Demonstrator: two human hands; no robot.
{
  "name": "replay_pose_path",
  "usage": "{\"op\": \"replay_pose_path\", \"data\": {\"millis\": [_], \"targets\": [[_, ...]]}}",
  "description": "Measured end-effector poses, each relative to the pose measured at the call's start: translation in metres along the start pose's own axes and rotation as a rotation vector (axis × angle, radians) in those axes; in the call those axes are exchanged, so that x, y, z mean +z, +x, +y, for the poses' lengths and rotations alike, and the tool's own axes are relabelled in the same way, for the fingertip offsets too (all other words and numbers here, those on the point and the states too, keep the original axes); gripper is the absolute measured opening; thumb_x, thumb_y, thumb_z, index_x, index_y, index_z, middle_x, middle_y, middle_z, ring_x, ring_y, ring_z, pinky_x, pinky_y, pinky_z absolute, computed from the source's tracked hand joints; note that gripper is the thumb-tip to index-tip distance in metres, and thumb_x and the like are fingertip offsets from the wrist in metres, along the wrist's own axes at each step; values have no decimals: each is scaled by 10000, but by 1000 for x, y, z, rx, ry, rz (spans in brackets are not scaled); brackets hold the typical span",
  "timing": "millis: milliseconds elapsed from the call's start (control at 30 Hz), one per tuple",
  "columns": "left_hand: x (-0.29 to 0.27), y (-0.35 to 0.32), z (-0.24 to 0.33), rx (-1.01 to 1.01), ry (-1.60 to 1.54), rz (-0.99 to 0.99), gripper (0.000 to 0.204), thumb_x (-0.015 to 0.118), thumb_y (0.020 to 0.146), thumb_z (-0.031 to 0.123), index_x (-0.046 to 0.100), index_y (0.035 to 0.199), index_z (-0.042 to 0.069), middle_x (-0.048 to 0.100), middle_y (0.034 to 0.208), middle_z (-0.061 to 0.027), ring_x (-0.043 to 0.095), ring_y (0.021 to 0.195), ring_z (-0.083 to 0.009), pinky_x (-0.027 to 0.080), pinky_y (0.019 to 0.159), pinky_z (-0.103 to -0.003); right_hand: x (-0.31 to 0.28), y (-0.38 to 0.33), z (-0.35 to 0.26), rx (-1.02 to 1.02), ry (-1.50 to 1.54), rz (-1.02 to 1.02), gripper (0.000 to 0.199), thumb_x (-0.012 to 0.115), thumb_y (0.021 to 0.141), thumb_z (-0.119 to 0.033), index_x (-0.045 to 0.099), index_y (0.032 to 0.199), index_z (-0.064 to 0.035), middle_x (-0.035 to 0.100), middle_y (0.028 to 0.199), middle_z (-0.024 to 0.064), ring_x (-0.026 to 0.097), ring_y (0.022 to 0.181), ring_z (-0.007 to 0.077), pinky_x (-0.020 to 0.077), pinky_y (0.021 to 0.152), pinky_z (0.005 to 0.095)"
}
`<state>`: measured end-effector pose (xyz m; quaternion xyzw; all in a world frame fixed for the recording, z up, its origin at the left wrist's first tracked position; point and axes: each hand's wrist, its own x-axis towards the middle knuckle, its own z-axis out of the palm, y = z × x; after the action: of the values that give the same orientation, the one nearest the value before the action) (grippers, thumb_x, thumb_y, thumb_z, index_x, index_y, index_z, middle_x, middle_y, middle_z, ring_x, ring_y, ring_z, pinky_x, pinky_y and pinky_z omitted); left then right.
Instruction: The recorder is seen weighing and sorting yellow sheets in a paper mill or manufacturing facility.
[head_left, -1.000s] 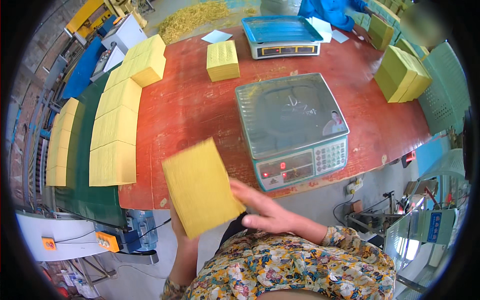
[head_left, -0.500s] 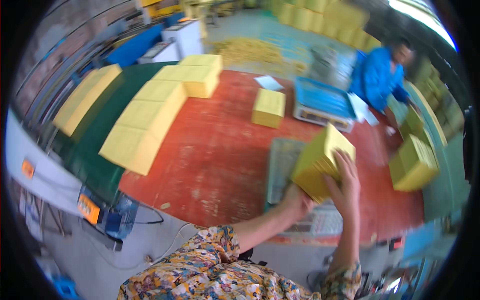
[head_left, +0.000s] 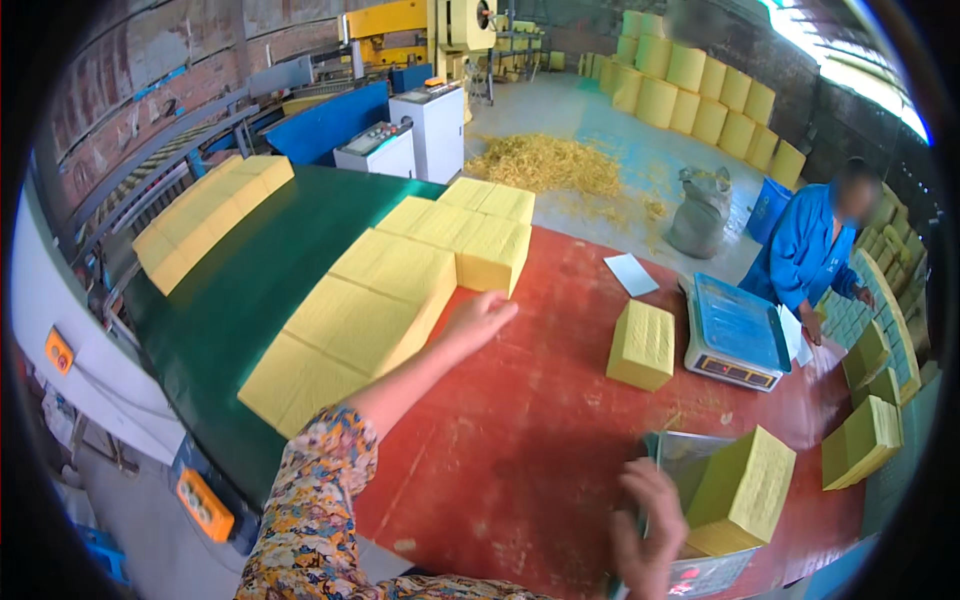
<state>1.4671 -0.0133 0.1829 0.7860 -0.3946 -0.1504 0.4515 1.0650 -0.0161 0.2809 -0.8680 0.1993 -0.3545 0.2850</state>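
Observation:
My left hand (head_left: 480, 322) is stretched over the red tabletop, fingers extended and holding nothing. It is just in front of a block of stacked yellow paper (head_left: 495, 258) in the rows at the left; whether it touches is hard to tell. Low on the right, my right hand (head_left: 650, 525) is empty, with its fingers loosely curved and apart. Beside it a yellow paper stack (head_left: 745, 490) sits tilted in view on a grey tray (head_left: 690, 447), which looks like part of a scale. Another yellow stack (head_left: 643, 345) stands alone on the red table (head_left: 500, 450).
A scale with a blue tray (head_left: 740, 320) stands at the right, with white sheets (head_left: 630, 274) near it. A co-worker in blue (head_left: 815, 245) is beyond it, near more yellow stacks (head_left: 865, 440). A green belt (head_left: 270, 250) runs along the left. Orange switch boxes (head_left: 205, 505) sit below.
Both hands have let go of the yellow paper stack, which now rests on the grey tray. My left hand has moved left toward the rows; the view has turned left.

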Motion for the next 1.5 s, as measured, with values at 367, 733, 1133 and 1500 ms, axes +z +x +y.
{"op": "replay_pose_path", "data": {"millis": [367,733,1133,1500], "targets": [[-1,205,-65,11,849,-3,1057,644,723,701,370,1504,45,340,1513,-327,250,1462,-430,178,1189,-551,214,12,36,183,201,-416,333,724,829,-57,681,1159,-52,653,1228,165,609,1181,342,518,972,418],[4,-17,-24,902,600,-565,893,741,707,370,404,1480,77,318,1520,-296,255,1454,-436,241,1202,-512,158,50,47,95,94,-62,450,678,802,-16,606,1246,-19,587,1294,220,530,1253,413,428,1058,460],[8,-426,24,-75,-3,78,678,647,837,211,424,1470,115,393,1529,-140,370,1412,-306,250,1172,-531,100,-111,45,185,498,-660,542,646,911,-268,507,1348,20,609,1203,285,631,1072,423,510,924,445],[115,-499,59,-409,-1305,472,682,438,1023,514,281,1544,102,387,1551,-84,383,1407,-248,297,1153,-440,94,-148,45,79,460,-657,527,611,917,-294,495,1321,24,620,1145,306,619,1058,450,505,896,487]]}}
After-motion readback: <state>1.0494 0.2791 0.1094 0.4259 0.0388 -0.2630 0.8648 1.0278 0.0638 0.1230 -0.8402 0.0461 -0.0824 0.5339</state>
